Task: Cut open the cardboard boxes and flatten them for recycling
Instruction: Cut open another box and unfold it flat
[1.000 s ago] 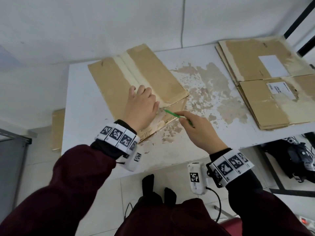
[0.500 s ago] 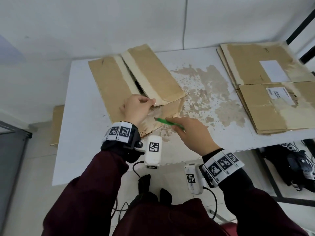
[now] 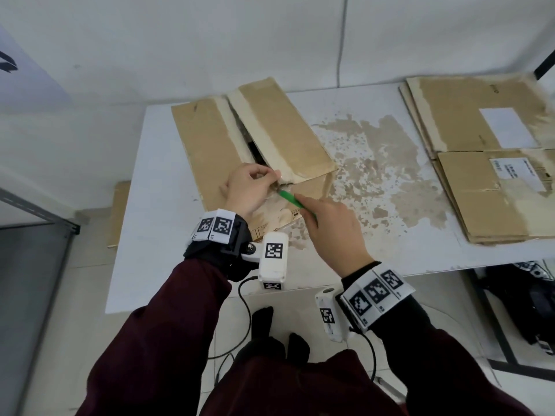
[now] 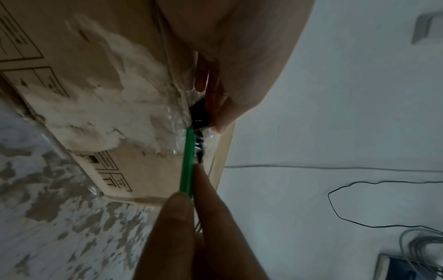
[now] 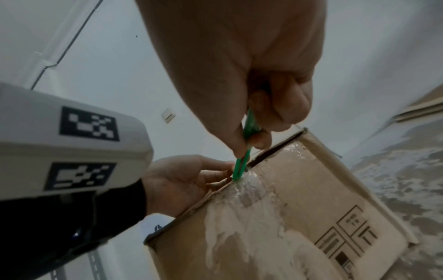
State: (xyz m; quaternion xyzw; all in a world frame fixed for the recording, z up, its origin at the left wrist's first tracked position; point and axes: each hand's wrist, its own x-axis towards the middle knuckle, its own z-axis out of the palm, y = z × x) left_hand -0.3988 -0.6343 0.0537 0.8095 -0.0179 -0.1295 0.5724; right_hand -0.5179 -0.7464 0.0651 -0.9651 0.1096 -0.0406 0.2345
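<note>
A brown cardboard box [image 3: 210, 145] lies on the white table [image 3: 156, 235], its two top flaps parted along a taped seam. My left hand [image 3: 265, 178] pinches the near end of the left flap at the seam, fingers curled. My right hand [image 3: 303, 204] grips a slim green cutter [image 3: 294, 201] whose tip sits at the torn clear tape on the box's near face. The right wrist view shows the cutter [image 5: 242, 164] entering the seam beside the left hand [image 5: 189, 180]. In the left wrist view the cutter [image 4: 187, 163] lies against crumpled tape.
A stack of flattened cardboard [image 3: 480, 163] lies on the table's right side. The tabletop between has peeled brown patches [image 3: 375, 175]. A cardboard piece [image 3: 118, 214] stands on the floor left of the table. Black gear [image 3: 525, 295] sits under the right end.
My left hand has gone from lying flat on the box top to pinching the flap edge. The cutter has moved up to the seam's near end, and the flaps have parted.
</note>
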